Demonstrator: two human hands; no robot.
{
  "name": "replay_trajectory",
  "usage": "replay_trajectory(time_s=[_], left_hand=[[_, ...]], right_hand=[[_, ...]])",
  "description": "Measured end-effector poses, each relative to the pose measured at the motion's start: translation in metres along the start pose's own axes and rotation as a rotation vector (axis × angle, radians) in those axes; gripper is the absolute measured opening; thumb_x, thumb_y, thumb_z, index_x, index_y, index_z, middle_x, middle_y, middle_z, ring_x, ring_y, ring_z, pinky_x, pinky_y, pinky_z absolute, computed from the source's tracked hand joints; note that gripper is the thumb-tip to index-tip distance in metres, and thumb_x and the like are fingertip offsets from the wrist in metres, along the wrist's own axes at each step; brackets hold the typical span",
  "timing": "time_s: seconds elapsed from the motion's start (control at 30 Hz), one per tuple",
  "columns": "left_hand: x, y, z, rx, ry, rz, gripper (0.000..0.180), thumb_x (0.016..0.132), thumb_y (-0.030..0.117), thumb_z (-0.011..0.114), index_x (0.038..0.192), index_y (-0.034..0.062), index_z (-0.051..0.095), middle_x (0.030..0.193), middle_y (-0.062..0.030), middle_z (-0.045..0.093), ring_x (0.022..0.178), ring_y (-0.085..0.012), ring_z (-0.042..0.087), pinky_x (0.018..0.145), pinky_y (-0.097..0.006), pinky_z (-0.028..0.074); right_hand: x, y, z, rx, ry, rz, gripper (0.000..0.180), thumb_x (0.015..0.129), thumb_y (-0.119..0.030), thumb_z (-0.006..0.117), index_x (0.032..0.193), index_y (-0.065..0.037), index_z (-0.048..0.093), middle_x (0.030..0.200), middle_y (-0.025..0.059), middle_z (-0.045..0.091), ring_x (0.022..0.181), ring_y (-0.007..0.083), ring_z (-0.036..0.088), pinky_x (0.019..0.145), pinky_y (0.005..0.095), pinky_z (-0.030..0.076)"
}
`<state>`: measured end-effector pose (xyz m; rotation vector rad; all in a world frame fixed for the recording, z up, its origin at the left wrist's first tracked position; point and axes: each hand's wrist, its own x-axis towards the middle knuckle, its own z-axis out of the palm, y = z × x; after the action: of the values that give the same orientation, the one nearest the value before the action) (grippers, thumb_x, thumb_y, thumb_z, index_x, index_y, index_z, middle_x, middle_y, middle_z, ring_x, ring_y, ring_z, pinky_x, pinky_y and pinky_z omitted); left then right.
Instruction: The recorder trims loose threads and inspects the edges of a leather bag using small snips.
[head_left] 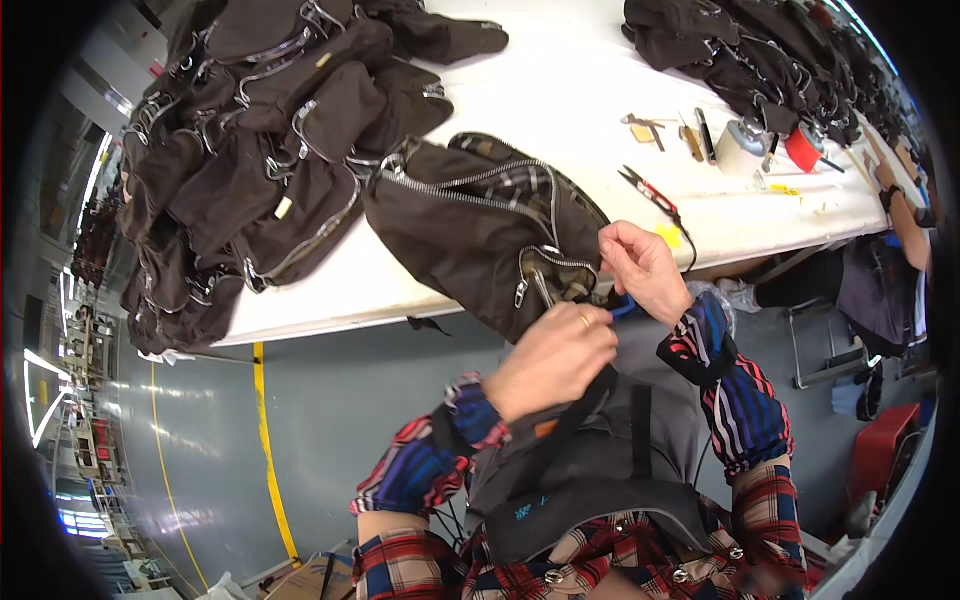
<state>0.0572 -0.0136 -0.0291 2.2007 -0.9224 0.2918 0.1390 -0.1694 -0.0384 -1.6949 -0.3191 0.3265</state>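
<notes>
Two bare hands work close together at a dark bag [430, 265]; it lies on the near edge of a white table [560, 80], its lower end hanging over towards the person; its long silver zip stands undone, checked lining showing in the gap, and a smaller pocket gapes lower down. The left hand [555, 362], a ring on one finger, is curled in at the bag's lower end; its fingertips are turned from me, so I cannot tell how tightly they close or on what. The right hand [648, 272] is by the bag's right side, thumb and forefinger drawn near each other, the other fingers bent; whether anything is pinched there I cannot tell. Just beyond the right hand lie red-and-black snips [655, 197]; farther back stand a whitish container [742, 152] and a red container [803, 150]; similar dark bags are heaped at left [350, 105] and far right; a co-worker [875, 290] sits at the table's right.
</notes>
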Motion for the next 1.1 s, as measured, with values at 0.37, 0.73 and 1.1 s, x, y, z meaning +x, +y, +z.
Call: replay_trajectory(time_s=[0.37,0.73,1.1], left_hand=[[0.063,-0.046,-0.073,0.800,-0.186,0.109,0.024,0.067,0.025,0.066,0.078,0.0041,0.060,0.080,-0.0079,0.058,0.083,-0.0234,0.051,0.083,-0.034,0.034],[-0.019,0.057,-0.088,-0.982,-0.301,-1.090,0.027,0.090,0.029,0.051,0.091,0.0032,0.060,0.078,0.0052,0.057,0.072,-0.0054,0.050,0.061,-0.021,0.041],[-0.090,0.025,0.035,-1.117,0.497,-1.237,0.027,0.091,0.026,0.048,0.101,0.0020,0.057,0.095,-0.0023,0.059,0.087,-0.0091,0.053,0.079,-0.024,0.042]], right_hand=[[-0.004,0.010,0.011,0.249,0.011,-0.063,0.012,0.092,-0.014,0.042,0.087,-0.004,0.047,0.069,-0.0021,0.045,0.049,0.0055,0.050,0.045,0.0180,0.040],[-0.044,-0.044,0.041,-0.113,0.003,-0.447,0.009,0.086,-0.011,0.050,0.085,-0.002,0.051,0.070,0.0081,0.052,0.060,0.0153,0.052,0.055,0.0276,0.042],[-0.071,0.000,0.034,-0.140,-0.015,-0.375,0.023,0.080,-0.015,0.061,0.095,-0.001,0.051,0.082,0.0122,0.052,0.071,0.0217,0.058,0.063,0.0304,0.046]])
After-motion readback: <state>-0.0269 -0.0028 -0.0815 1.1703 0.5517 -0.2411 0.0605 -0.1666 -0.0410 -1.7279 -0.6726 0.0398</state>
